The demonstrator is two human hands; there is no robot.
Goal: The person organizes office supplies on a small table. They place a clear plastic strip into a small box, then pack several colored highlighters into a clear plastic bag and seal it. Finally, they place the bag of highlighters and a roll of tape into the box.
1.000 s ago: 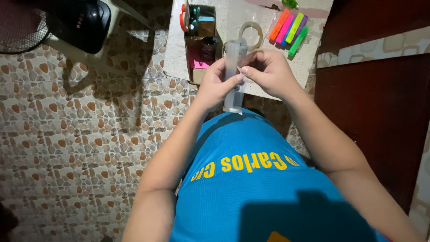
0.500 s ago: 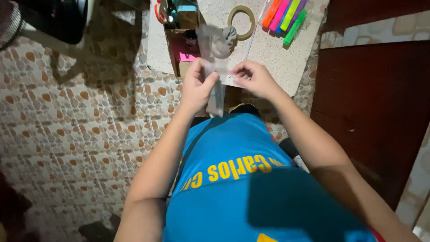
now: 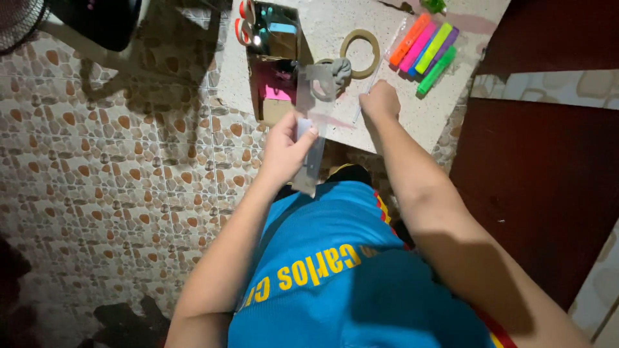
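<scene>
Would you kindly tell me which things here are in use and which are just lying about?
In use:
left hand
clear plastic tube
right hand

Lying about:
tan tape ring
bright highlighter pens
cardboard organiser box
speckled table

Up on the speckled table (image 3: 412, 122), a roll of tape (image 3: 360, 53) lies flat, and just right of it a row of highlighters (image 3: 428, 51) in orange, pink, yellow-green, purple and green sits side by side. A cardboard box (image 3: 274, 71) of supplies stands at the table's left edge, scissors (image 3: 245, 22) with red handles poking out. Pebble-patterned floor tiles (image 3: 129, 167) spread left. A dark red wall (image 3: 548, 167) rises at the right.
</scene>
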